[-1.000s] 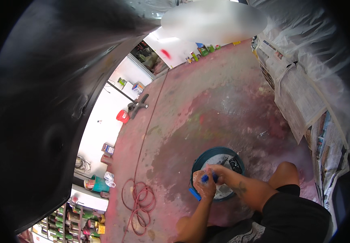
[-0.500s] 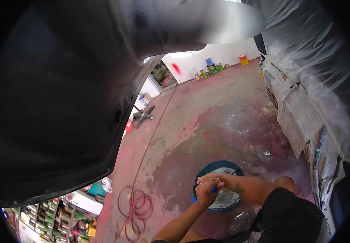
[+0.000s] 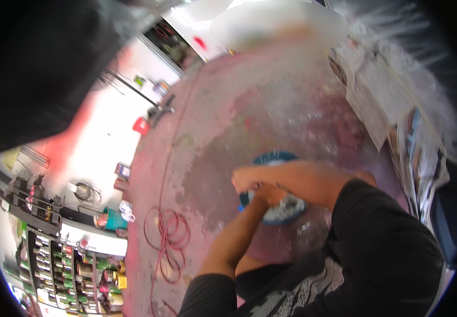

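Both hands meet over a blue basin point(image 3: 271, 158) on the pink-stained floor point(image 3: 207, 142): left hand point(image 3: 271, 194) and right hand point(image 3: 245, 179) touching, each apparently curled shut, though motion blur hides what, if anything, they grip. Red cord point(image 3: 166, 238) coiled on the floor left of the basin. Beyond, a shelf of cans point(image 3: 75, 269) at the far left.

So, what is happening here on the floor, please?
A person in a black shirt bends over a round blue basin standing on a pink-stained floor. Both hands are together at the basin's near rim: the left hand and the right hand, forearms crossing. The picture is blurred, so what the hands hold cannot be told. A coiled red cord lies on the floor to the left.
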A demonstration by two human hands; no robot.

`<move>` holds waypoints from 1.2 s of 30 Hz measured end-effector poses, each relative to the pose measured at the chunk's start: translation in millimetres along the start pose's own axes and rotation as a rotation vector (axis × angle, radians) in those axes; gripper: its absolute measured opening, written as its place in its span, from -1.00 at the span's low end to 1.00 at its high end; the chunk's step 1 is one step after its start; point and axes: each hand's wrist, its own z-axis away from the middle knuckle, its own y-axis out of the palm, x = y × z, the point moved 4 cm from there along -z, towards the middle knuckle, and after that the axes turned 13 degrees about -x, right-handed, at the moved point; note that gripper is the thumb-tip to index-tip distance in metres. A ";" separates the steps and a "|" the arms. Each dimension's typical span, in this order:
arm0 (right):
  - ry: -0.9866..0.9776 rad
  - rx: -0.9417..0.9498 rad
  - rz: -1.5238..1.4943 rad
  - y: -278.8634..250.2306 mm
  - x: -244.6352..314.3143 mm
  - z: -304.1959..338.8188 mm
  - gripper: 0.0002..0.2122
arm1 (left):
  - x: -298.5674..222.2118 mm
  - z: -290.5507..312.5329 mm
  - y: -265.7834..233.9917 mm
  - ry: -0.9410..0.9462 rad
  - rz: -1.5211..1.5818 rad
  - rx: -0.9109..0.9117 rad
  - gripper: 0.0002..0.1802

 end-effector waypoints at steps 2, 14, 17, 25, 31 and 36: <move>-0.086 -0.247 0.205 3.2 10.4 10.8 -0.78 | -13.1 -13.0 -13.4 -0.096 0.058 0.032 -0.25; 0.048 -0.386 0.152 36.5 31.0 31.4 -0.76 | -44.6 15.7 -20.6 0.223 -0.437 0.354 -0.45; 0.085 -0.478 0.059 39.1 23.2 30.6 -0.75 | -47.5 16.8 -20.6 0.261 -0.496 0.431 -0.49; 0.243 -0.201 -1.188 -8.9 -62.6 57.0 -0.56 | -67.5 69.4 -162.2 0.393 -0.131 -0.233 -0.70; -0.106 -0.142 -1.488 -3.3 -82.7 100.3 -0.53 | -31.1 91.0 -225.4 -0.435 0.311 -0.679 -0.70; 0.400 -1.133 -0.444 31.8 -145.4 86.9 -0.62 | 1.5 62.6 -235.4 -0.779 0.327 -1.033 -0.48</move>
